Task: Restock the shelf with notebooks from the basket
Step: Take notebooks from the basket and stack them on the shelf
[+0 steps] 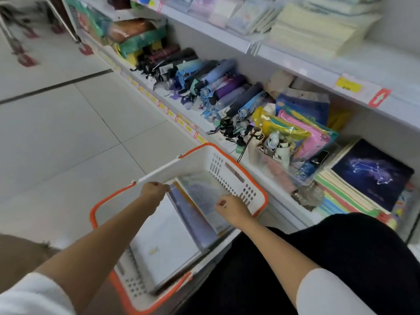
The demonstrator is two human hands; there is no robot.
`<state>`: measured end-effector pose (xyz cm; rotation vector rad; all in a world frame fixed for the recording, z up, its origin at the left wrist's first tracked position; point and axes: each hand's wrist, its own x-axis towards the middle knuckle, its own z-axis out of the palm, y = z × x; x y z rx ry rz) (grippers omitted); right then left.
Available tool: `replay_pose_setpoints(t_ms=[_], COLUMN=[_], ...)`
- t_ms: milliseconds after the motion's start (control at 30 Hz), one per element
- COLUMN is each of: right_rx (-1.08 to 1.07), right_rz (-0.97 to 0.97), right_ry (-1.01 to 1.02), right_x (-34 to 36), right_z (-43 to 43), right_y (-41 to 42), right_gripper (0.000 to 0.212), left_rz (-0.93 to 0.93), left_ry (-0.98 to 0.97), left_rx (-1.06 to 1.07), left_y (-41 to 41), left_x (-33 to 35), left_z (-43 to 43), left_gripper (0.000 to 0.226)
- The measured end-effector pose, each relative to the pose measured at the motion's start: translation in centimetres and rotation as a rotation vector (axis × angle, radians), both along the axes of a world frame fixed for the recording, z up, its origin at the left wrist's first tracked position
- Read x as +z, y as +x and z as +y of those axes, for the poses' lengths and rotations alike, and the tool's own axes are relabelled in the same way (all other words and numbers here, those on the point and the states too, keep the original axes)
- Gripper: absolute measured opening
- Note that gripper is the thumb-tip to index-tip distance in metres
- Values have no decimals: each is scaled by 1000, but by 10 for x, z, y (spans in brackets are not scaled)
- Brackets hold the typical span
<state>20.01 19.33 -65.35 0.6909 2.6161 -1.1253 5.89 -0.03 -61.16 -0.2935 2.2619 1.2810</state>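
Note:
A white basket with an orange rim (229, 164) sits in front of me, holding several notebooks. My left hand (153, 193) grips the basket's white handle (172, 165). Inside the basket, my right hand (231, 209) pinches the edge of a pale notebook in a clear wrapper (202, 196), which leans tilted against the basket's right wall. A white notebook (168, 242) lies flat beneath it. On the low shelf (284, 189) to the right, a stack of notebooks is topped by a dark blue constellation cover (372, 173).
Folded umbrellas (213, 87) fill the low shelf's left and middle. A clear bin of colourful pouches (293, 142) stands next to the notebook stack. An upper shelf (295, 57) with pale packs overhangs. Tiled floor (68, 133) opens to the left. My dark-clothed knee (341, 242) is below the shelf.

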Motion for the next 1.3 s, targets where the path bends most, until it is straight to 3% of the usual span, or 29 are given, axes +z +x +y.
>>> replay_pose_setpoints(t_ms=[233,333,500,567,633,733,833,933,1033,1167,1300], right_rx=[77,69,88,98,102,49,28,69,171,212,258], right_rz=[-76,-121,-178,-200,-218,-233,-265,-326,-343,-292,-184], right_ry=[-50,-79,-58,-52,-58,-62,-145,-117,-3,128,88], right_x=[-13,-19,-35,-39,-41,-40,-46,-51,-53,-39,-2], right_z=[-24,-30,-29,-26,-22,-17,-13,-12,-11,-10,-34], right_y=[-16,-21,-23,-24,-26,-29,-25,-18,-18,-28,-41], right_gripper=[34,23,14,15,25,55,61,68,58,13,24], left_rz=[-216,-335,-466,-442,-415,-374,-381,-351,-283,-283,-327], left_ry=[-147,-252,-95,-43,-31,36,100,238,331,421,569], left_rx=[137,55,125,241,366,447,478,464,417,412,365], left_y=[21,41,58,62,65,64,60,55,49,46,46], left_x=[-71,-93,-119,-114,-111,-115,-113,-107,-104,-100,-88], left_z=[-64,-79,-89,-85,-83,-89,-91,-87,-89,-88,-73], left_gripper=[12,32,46,36,19,27,37,28,32,36,37])
